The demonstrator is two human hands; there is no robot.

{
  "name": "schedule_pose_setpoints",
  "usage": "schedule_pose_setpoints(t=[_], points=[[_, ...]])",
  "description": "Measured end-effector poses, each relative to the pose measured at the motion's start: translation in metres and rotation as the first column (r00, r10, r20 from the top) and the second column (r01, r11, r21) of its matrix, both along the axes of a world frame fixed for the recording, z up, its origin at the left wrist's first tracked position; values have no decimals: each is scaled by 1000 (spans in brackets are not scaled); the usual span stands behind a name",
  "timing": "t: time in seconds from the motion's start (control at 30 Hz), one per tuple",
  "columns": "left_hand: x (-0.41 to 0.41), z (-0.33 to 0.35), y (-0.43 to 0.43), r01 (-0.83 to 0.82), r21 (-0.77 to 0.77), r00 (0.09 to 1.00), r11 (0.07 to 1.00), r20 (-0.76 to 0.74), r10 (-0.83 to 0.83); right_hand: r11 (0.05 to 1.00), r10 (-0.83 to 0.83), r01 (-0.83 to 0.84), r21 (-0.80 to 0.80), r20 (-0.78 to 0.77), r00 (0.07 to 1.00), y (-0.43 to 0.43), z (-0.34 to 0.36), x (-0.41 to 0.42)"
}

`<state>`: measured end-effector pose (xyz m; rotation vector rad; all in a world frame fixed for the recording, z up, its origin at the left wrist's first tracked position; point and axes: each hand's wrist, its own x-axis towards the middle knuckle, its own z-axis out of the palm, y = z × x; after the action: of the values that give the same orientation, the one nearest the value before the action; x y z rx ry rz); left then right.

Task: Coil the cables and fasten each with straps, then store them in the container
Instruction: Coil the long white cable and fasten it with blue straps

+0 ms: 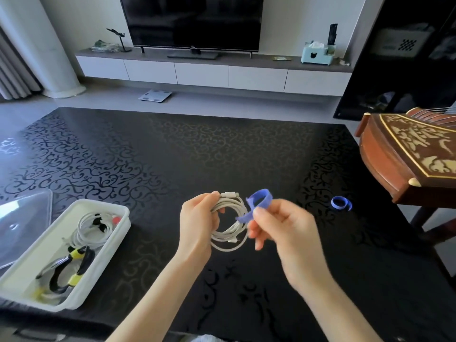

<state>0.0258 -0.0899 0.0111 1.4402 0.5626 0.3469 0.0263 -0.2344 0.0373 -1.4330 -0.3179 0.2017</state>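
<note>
- Step in hand, as we read it: strapping the white cable (pixel 229 218). It's coiled; the blue strap (pixel 256 202) isn't closed around it yet.
- Left hand (pixel 197 218): grip closed on the coil at its 9 o'clock side, fingers pinching the turns together near the top plug.
- Right hand (pixel 278 225): grip pinched narrow on the strap at the coil's 3 o'clock side. Strap tail curls up free towards 12 o'clock.
- To do it well: we keep the left pinch tight so the turns don't spring apart, feed the strap round all turns, not just the outer ones, then pull snug and press the tail onto itself.
- Catch both plug ends inside the bundle or close to the strap; one plug sits at 12 o'clock of the coil, the other near 6.
- Don't overtighten; thin cable kinks easily.
- Look of the cable: thin, white, several loose round turns, held above the desk (pixel 172 149), roughly centre of view.
- Spare blue strap (pixel 341 203) lies rolled on the desk, at 3 o'clock of the hands, well apart.
- White container (pixel 124 219) sits at 9 o'clock, open, clear lid (pixel 22 218) beside it. Strapped bundles already lie inside it; this coil goes there next.
</note>
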Motion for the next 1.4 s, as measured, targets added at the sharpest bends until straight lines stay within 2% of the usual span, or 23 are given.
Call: schedule_pose_setpoints(t=[0.1, 0.17, 0.3, 0.37, 0.43, 0.57, 0.63, 0.73, 0.8, 0.83, 0.87, 0.9, 0.93, 0.97, 1.0, 1.03, 1.17, 1.27, 1.4], points=[[-2, 12, -5, 24, 3, 1000, 1000, 14, -24, 986, 2, 24, -167, 155, 988, 7, -11, -8], [-4, 20, -8, 51, -19, 999, 999, 9, -50, 971, -17, 84, -222, 286, 958, 10, -16, -6], [-10, 33, -14, 96, -12, 995, 995, 22, -96, 922, -10, 240, -303, 601, 799, 12, -20, -3], [-16, 40, -18, 121, -11, 992, 993, 31, -121, 920, -41, 293, -259, 682, 730, 10, -20, -3], [-21, 48, -25, 175, -39, 984, 984, 31, -173, 910, -90, 374, -178, 796, 598, 5, -18, -3], [-29, 65, -29, 285, -148, 958, 947, 6, -287, 827, -53, 558, -76, 976, 210, -6, -11, 0], [-35, 78, -30, 354, -254, 931, 900, 10, -364, 797, -15, 602, -48, 995, 100, -13, -2, -2], [-41, 89, -32, 412, -295, 908, 862, 52, -416, 803, -11, 596, -16, 999, 43, -18, 4, -1], [-42, 92, -35, 421, -251, 906, 872, 70, -418, 817, -41, 577, -10, 996, 75, -19, 7, -2], [-43, 92, -37, 422, -217, 906, 880, 80, -415, 831, -58, 555, -24, 990, 129, -20, 9, -5], [-43, 91, -38, 416, -175, 909, 892, 87, -407, 856, -81, 515, -50, 970, 230, -20, 13, -10], [-42, 90, -39, 397, -126, 917, 909, 85, -389, 890, -115, 450, -76, 917, 383, -21, 18, -18], [-41, 87, -40, 370, -80, 928, 925, 80, -364, 929, -141, 357, -92, 806, 575, -21, 24, -27], [-40, 86, -40, 343, -46, 937, 938, 80, -339, 965, -143, 248, -81, 633, 761, -20, 31, -36], [-39, 84, -41, 321, -24, 944, 947, 90, -318, 989, -107, 141, -47, 437, 893, -20, 39, -44], [-39, 82, -41, 309, 0, 946, 951, 104, -307, 998, -65, 68, -4, 278, 958, -20, 46, -49], [-44, 82, -46, 297, 201, 928, 934, 172, -332, 997, -41, 38, 60, 60, 997, -29, 68, -45], [-48, 79, -46, 266, 392, 906, 881, 212, -368, 989, 7, 10, 146, -114, 993, -33, 76, -36], [-53, 64, -45, 229, 549, 897, 804, 202, -393, 996, 34, -24, 84, -122, 992, -31, 74, -37]])
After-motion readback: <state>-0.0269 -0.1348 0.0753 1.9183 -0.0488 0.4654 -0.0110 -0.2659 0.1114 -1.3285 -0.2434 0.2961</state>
